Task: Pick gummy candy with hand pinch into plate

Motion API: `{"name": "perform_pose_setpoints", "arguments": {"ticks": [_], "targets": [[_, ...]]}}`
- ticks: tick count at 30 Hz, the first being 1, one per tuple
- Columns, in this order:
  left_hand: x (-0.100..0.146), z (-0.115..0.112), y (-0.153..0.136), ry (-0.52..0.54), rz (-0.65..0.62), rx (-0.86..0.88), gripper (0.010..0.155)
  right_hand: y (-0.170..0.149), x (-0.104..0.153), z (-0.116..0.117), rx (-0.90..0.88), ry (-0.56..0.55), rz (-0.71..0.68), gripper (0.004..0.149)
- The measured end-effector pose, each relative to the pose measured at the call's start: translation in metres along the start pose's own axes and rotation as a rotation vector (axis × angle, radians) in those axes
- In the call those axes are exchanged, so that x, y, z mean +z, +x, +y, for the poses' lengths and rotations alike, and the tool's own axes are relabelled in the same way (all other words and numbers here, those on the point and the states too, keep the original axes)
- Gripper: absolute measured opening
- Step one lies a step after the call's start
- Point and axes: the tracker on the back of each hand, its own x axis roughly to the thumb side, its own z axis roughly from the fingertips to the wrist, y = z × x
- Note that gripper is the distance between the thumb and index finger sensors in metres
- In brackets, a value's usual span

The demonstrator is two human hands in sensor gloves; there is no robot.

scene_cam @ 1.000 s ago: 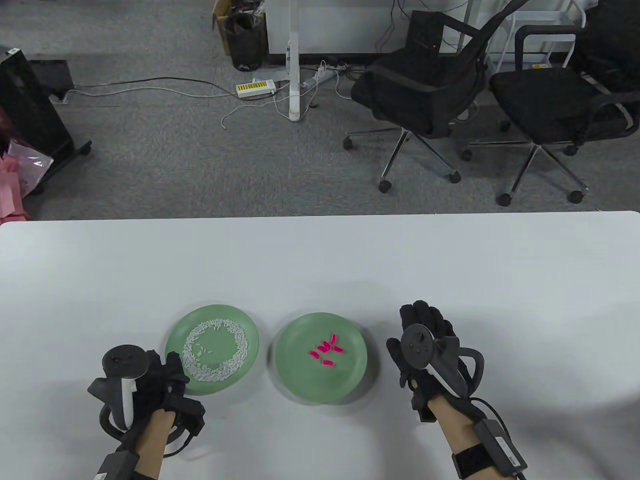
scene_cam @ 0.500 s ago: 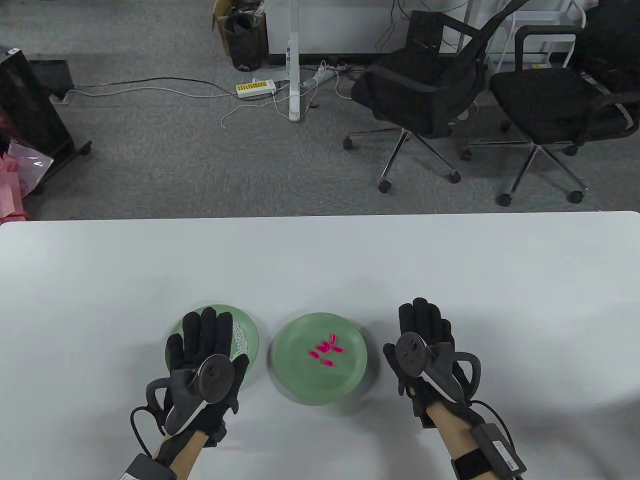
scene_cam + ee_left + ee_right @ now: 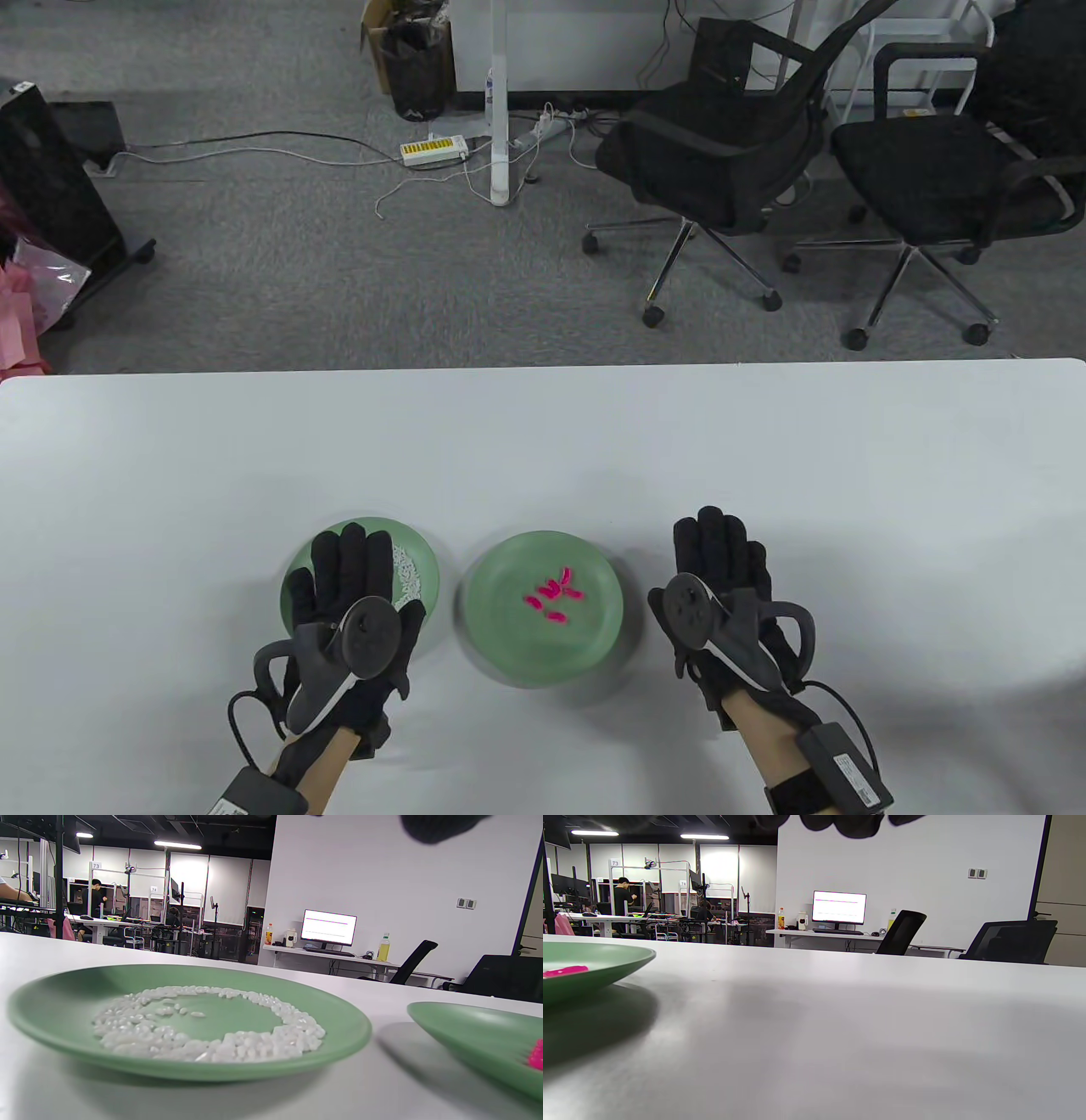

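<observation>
Two green plates stand side by side near the table's front. The left plate (image 3: 424,556) (image 3: 51,993) holds a ring of small white candies (image 3: 409,573) (image 3: 237,1039). The right plate (image 3: 496,632) (image 3: 606,963) holds several pink gummy candies (image 3: 553,592) (image 3: 564,971). My left hand (image 3: 348,586) hovers flat over the left plate with fingers spread and holds nothing. My right hand (image 3: 721,560) lies open and empty to the right of the right plate, fingers stretched forward.
The white table (image 3: 543,441) stretches wide behind the plates. Two black office chairs (image 3: 721,153) and cables on the grey floor lie beyond its far edge.
One second ago my left hand was at the front left of the left plate; it moved forward over the plate and spread its fingers. My right hand has barely moved.
</observation>
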Motion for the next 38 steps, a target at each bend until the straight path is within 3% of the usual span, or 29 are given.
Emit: {"name": "perform_pose_setpoints", "arguments": {"ticks": [38], "targets": [[-0.008,-0.027,-0.013,-0.001,0.014,-0.024,0.082,0.0,0.0,0.017,0.056,0.077,0.013,0.086]]}}
